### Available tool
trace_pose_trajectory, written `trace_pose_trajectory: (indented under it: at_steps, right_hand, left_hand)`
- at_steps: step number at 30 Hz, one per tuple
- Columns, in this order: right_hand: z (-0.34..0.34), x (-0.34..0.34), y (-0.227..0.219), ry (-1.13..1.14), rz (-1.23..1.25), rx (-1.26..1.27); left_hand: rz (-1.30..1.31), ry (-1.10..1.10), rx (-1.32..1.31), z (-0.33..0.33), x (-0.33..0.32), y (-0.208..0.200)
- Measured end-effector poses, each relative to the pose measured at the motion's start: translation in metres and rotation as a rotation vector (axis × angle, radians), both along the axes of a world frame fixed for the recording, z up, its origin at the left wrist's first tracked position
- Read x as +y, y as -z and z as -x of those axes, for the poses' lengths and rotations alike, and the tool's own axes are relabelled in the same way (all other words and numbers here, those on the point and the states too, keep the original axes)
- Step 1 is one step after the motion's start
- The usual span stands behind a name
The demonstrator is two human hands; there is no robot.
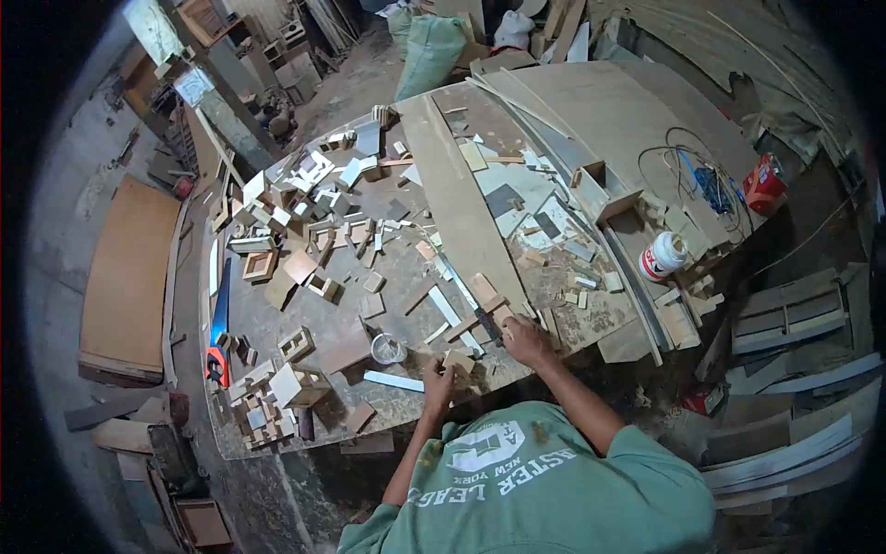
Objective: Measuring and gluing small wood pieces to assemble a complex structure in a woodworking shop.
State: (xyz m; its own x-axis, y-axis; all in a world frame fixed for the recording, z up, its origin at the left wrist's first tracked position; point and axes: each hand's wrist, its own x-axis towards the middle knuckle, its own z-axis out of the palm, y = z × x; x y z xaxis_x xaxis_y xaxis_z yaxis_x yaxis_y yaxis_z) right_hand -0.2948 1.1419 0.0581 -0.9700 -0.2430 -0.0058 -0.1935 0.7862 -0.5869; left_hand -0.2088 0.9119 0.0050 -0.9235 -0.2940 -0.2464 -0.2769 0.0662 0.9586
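My left hand point(438, 384) is closed at the table's front edge, its fingertips pinching a small pale wooden block point(460, 361). To the right, my right hand point(527, 342) is wrapped round a black-handled tool point(488, 326). A long, thin, light strip that looks like its blade points away from me to the far left; the exact kind of tool cannot be made out. Flat wood pieces point(490, 290) lie beside the tool. Left of my left hand are a white strip point(395, 380) and a clear plastic cup point(389, 348).
Wood offcuts and small box-like pieces point(297, 385) crowd the worktable's left side. A saw with an orange handle point(217, 367) lies at the left edge. A long board point(461, 203) crosses the middle. A white tub point(663, 256) and a coiled cord point(688, 171) are on the right.
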Motion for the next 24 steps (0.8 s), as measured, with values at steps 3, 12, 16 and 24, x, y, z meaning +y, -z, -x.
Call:
trace_pose_trajectory:
  at_steps: [3,12,16,24]
  right_hand:
    - [0.005,-0.007,0.001,0.008,0.015,-0.088]
    - [0.011,-0.028,-0.008,-0.015,0.034,-0.189]
    - [0.011,-0.025,-0.008,-0.026,0.0,-0.2]
    - [0.004,0.003,-0.012,0.131,0.122,-0.138]
  left_hand:
    - [-0.046,0.009,-0.077,0.007,0.007,-0.014]
    - [0.445,0.168,0.078,0.072,0.0,-0.011]
    - [0.828,0.139,0.117,0.109,-0.001,-0.028]
    - [1.126,-0.068,-0.052,0.153,-0.026,-0.012]
